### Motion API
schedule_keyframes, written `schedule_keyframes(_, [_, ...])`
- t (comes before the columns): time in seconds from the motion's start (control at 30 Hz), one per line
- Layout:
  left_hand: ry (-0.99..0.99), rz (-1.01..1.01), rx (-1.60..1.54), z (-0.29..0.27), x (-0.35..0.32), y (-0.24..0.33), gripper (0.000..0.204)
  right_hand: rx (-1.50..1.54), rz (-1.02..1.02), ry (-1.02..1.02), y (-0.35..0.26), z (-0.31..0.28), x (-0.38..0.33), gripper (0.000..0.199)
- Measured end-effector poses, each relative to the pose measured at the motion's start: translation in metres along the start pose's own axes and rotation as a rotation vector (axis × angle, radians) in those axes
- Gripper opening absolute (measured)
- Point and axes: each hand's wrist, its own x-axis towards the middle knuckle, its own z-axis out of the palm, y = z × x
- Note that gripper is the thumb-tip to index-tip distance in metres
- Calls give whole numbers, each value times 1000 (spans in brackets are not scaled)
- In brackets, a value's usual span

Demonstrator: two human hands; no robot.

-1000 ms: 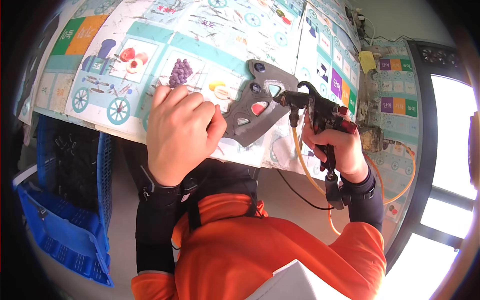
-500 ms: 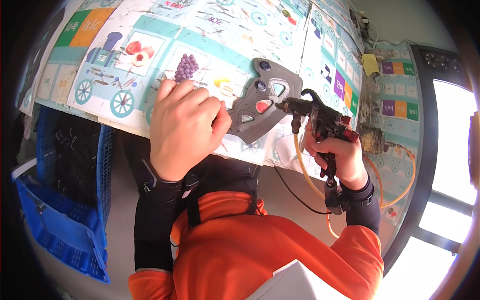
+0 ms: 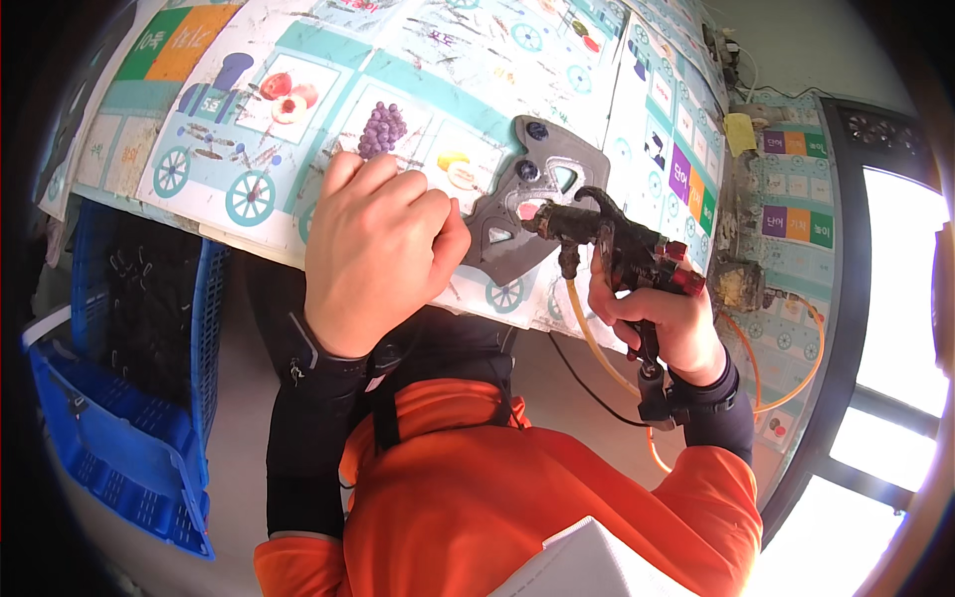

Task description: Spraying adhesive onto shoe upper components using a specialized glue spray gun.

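I see my left hand curled closed, pinching the near edge of a flat grey metal plate that lies on the table, over its colourful picture sheet. My right hand grips the handle of a dark spray gun, its nozzle touching the plate. An orange hose hangs below the gun.

The left hand pinches a grey metal bracket on the poster-covered desk; the right hand aims a spray gun at it.
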Motion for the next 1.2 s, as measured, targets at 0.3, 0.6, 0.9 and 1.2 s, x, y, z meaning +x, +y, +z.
schedule_keyframes(0.3, [1, 13, -22, 0, -2, -1, 22, -9, 95, 94, 7, 3, -19, 25])
schedule_keyframes(0.6, [18, 0, 7, 1, -2, -1, 23, 19, 47, 24, 3, 10, -10, 28])
schedule_keyframes(0.9, [30, -2, -41, -3, -1, -1, 24, -11, 27, -43, -1, 26, -4, 26])
schedule_keyframes(1.2, [-3, 16, -71, -7, -6, -5, 19, -70, 24, 158, 18, -4, -55, 54])
